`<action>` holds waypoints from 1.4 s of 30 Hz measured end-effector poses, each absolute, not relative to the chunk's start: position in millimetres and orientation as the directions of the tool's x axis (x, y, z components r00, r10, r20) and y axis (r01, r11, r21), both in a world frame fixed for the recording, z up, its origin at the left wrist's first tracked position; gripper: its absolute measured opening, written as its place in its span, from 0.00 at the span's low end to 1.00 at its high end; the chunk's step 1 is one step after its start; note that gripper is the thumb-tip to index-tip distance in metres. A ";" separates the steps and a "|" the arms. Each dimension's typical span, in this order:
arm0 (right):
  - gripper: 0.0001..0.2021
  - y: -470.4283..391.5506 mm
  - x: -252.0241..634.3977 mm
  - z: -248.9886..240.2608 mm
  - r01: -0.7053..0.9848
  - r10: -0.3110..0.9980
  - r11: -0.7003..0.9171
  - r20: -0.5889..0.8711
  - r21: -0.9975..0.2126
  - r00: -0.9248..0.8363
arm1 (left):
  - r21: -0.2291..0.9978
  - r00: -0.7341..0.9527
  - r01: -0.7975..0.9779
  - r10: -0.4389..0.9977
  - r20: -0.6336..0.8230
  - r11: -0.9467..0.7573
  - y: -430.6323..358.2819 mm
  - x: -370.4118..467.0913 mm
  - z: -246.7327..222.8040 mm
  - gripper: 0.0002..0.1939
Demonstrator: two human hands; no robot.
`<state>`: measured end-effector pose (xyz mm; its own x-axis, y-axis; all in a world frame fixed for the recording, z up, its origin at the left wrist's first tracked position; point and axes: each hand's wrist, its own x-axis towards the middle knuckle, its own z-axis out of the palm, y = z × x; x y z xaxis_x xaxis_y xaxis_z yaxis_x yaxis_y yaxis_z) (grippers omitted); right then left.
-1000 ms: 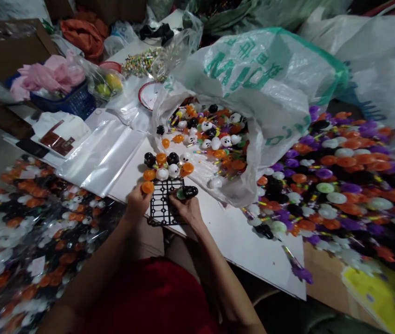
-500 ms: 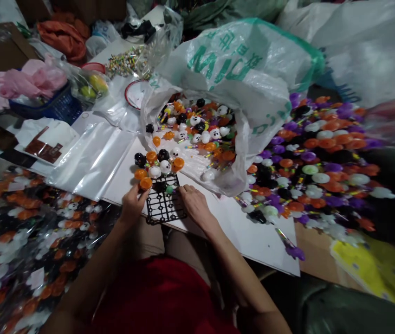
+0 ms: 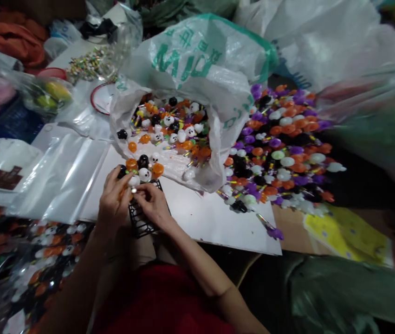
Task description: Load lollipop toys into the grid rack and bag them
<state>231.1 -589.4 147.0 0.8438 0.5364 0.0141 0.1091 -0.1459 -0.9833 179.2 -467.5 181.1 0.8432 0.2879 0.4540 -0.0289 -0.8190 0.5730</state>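
A black plastic grid (image 3: 140, 221) lies at the near edge of the white board, with orange, black and white figure heads standing in its far part, among them an orange one (image 3: 157, 170) and a white one (image 3: 145, 175). My left hand (image 3: 113, 197) is curled over the grid's left side, around some of the orange heads; what its fingers grip is hard to make out. My right hand (image 3: 151, 204) reaches over the grid from the right, its fingertips closed at a small white piece (image 3: 133, 190) beside my left fingers.
Beyond the grid lies an open plastic bag (image 3: 218, 162) full of figure-topped sticks. More sticks (image 3: 288, 157) are piled at the right. Clear plastic sleeves (image 3: 61, 181) lie left, above bagged figures (image 3: 54, 246). A yellow sheet (image 3: 348, 234) is at right.
The view has shifted right. My left hand has moved up over the figure heads, and my right hand has come in left across the grid, close to the left. The green piece is no longer visible.
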 end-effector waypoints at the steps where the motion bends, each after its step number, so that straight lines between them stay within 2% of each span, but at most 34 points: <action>1: 0.09 -586.2 227.8 143.3 0.086 0.519 -0.109 0.017 -0.990 0.854 | 0.545 0.836 -0.043 0.269 0.479 -0.837 -468.7 176.9 176.5 0.19; 4: 0.12 -602.6 235.0 143.5 0.143 0.604 -0.061 0.078 -0.988 0.793 | 0.455 0.803 -0.048 0.237 0.547 -0.889 -471.8 175.3 165.6 0.15; 7: 0.12 -655.1 280.9 158.4 0.376 0.693 -0.232 0.119 -0.897 0.712 | 0.413 0.772 -0.020 0.248 0.585 -0.910 -473.9 179.5 161.3 0.13; 8: 0.12 -674.8 303.1 163.7 0.453 0.635 -0.397 0.117 -0.798 0.763 | 0.403 0.766 -0.016 0.248 0.593 -0.915 -474.1 181.2 161.1 0.13; 10: 0.13 -706.9 347.3 170.8 0.514 0.556 -0.688 0.084 -0.512 0.827 | 0.384 0.757 -0.014 0.241 0.608 -0.923 -474.0 184.0 161.6 0.12; 12: 0.11 -721.9 376.2 171.9 0.530 0.555 -0.776 0.031 -0.342 0.832 | 0.387 0.747 -0.007 0.252 0.615 -0.922 -474.0 185.7 162.2 0.12; 13: 0.09 -722.2 380.7 170.6 0.547 0.571 -0.767 0.033 -0.336 0.821 | 0.399 0.744 -0.003 0.265 0.613 -0.917 -474.3 186.3 162.3 0.12; 14: 0.07 -718.3 377.8 168.2 0.564 0.590 -0.731 0.059 -0.383 0.805 | 0.417 0.741 0.001 0.281 0.610 -0.909 -474.8 186.9 162.4 0.13; 16: 0.04 -701.1 352.3 160.1 0.573 0.608 -0.589 0.155 -0.569 0.779 | 0.459 0.743 0.016 0.318 0.589 -0.888 -476.9 188.1 162.5 0.14; 18: 0.05 -676.7 311.9 147.3 0.512 0.605 -0.394 0.205 -0.763 0.770 | 0.489 0.747 0.040 0.351 0.564 -0.871 -479.8 189.5 163.2 0.14; 20: 0.06 -651.3 274.5 131.7 0.399 0.609 -0.264 0.168 -0.878 0.775 | 0.496 0.748 0.069 0.374 0.548 -0.865 -482.6 191.0 164.6 0.15; 22: 0.06 -630.3 252.2 118.2 0.279 0.576 -0.267 0.080 -0.922 0.814 | 0.500 0.751 0.088 0.387 0.535 -0.862 -484.2 192.2 166.1 0.15; 25: 0.06 -613.3 246.3 110.9 0.256 0.557 -0.338 0.028 -0.906 0.830 | 0.519 0.759 0.092 0.397 0.515 -0.850 -483.9 192.4 167.6 0.16; 29: 0.10 -608.9 253.6 123.4 0.446 0.694 -0.456 0.005 -0.770 0.720 | 0.556 0.769 0.074 0.403 0.497 -0.828 -481.9 190.1 167.6 0.17; 32: 0.13 -608.4 255.9 133.6 0.527 0.739 -0.528 -0.056 -0.666 0.671 | 0.589 0.768 0.066 0.418 0.486 -0.805 -481.1 189.0 166.0 0.17; 39: 0.10 -608.8 248.0 123.0 0.484 0.679 -0.535 -0.012 -0.693 0.734 | 0.551 0.761 0.073 0.403 0.508 -0.832 -480.8 188.7 163.0 0.18; 42: 0.09 -607.0 243.9 122.8 0.508 0.673 -0.563 -0.006 -0.652 0.739 | 0.544 0.779 0.105 0.409 0.476 -0.832 -481.4 189.0 163.5 0.18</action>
